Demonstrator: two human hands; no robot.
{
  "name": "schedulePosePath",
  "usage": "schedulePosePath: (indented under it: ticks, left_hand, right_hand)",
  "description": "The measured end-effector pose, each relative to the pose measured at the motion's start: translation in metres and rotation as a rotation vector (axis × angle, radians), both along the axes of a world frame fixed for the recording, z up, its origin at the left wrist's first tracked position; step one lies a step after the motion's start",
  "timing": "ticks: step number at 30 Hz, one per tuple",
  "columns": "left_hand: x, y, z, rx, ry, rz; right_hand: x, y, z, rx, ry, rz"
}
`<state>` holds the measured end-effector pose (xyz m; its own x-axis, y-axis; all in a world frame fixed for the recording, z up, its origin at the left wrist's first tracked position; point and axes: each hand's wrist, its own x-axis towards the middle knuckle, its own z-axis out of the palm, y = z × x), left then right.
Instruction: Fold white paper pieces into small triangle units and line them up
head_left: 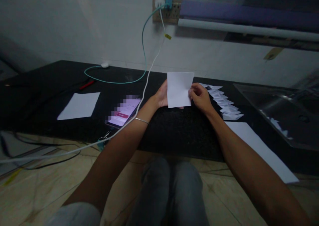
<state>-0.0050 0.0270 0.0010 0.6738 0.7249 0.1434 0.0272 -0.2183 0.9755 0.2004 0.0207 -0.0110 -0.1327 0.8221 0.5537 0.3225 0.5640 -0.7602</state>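
A small white sheet of paper (179,89) is held up over the black counter, its face toward me. My left hand (162,94) supports it from the left, with the fingers passing behind and mostly hidden. On the other side my right hand (199,96) pinches the sheet's right edge between thumb and fingers. Just right of that hand lies a row of folded white paper pieces (223,101), overlapping one another. A larger white sheet (256,149) rests under my right forearm.
Another white sheet (80,105) lies at the left, with a red pen (86,84) behind it. A lit phone (123,113) sits by my left forearm. A white cable (149,73) runs from the wall socket (166,11) across that forearm. A sink (286,109) is at the right.
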Motion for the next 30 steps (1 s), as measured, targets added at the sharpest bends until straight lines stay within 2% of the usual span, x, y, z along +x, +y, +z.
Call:
schedulePosePath:
  ticks: [4, 7, 9, 12, 15, 20, 25, 30]
  left_hand:
    - [-0.005, -0.006, 0.004, -0.263, -0.168, -0.046]
    - [-0.004, -0.006, 0.003, -0.359, -0.239, -0.093]
    - [-0.003, -0.007, 0.000, -0.385, -0.245, -0.122]
    - [-0.002, -0.007, -0.005, -0.392, -0.204, -0.133]
    - [0.000, -0.009, -0.006, -0.399, -0.159, -0.079]
    - [0.008, -0.013, 0.004, -0.421, -0.162, 0.040]
    - [0.012, -0.019, 0.013, -0.317, -0.198, 0.122]
    - [0.012, -0.020, 0.009, -0.235, -0.173, 0.093]
  right_hand:
    - [0.003, 0.001, 0.006, 0.086, -0.022, -0.052]
    - [0.006, 0.002, 0.007, 0.105, -0.031, -0.088]
    - [0.008, 0.001, 0.008, 0.118, -0.039, -0.065]
    - [0.006, -0.003, 0.010, 0.111, -0.031, -0.031]
    - [0.001, -0.008, 0.013, 0.060, 0.019, -0.042]
    - [-0.002, -0.011, 0.017, 0.018, 0.102, -0.034]
    - [0.000, -0.008, 0.016, 0.032, 0.114, -0.050]
    - [0.003, -0.001, 0.010, 0.019, 0.199, -0.049]
